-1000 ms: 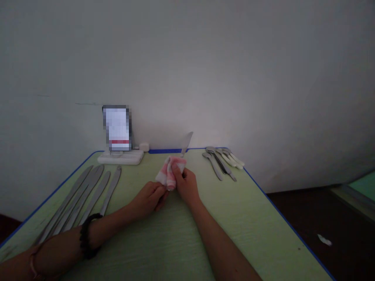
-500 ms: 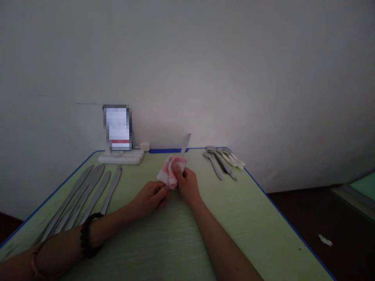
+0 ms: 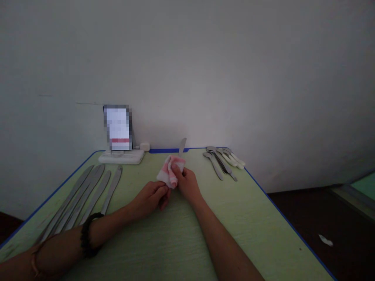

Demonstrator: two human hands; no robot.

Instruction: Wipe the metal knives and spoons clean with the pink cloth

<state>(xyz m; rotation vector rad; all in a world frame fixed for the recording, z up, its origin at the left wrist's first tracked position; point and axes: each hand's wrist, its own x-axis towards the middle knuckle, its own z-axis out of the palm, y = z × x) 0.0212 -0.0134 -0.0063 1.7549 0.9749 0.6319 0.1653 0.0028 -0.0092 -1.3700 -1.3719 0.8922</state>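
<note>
Left hand [image 3: 150, 196], fingers [image 3: 161, 190] curled, lies just beside right hand [image 3: 187, 183], thumb [image 3: 177, 171] uppermost; left forearm [image 3: 109, 229] slants rightward, right forearm [image 3: 224, 241] leftward.

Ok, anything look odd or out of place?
Yes: a small white scrap lies on the dark floor right of the table, perhaps litter. A thin dark line marks the wall left of the screen.

No text, label, brand, number or sign is showing clearly enough for reading. The lit screen [image 3: 118, 125] above the white base [image 3: 121, 158] is appearing only as coarse pixel blocks, pale in a dark surround with a reddish band [image 3: 120, 140] low down, so any writing on it is coming through unreadable.
</note>
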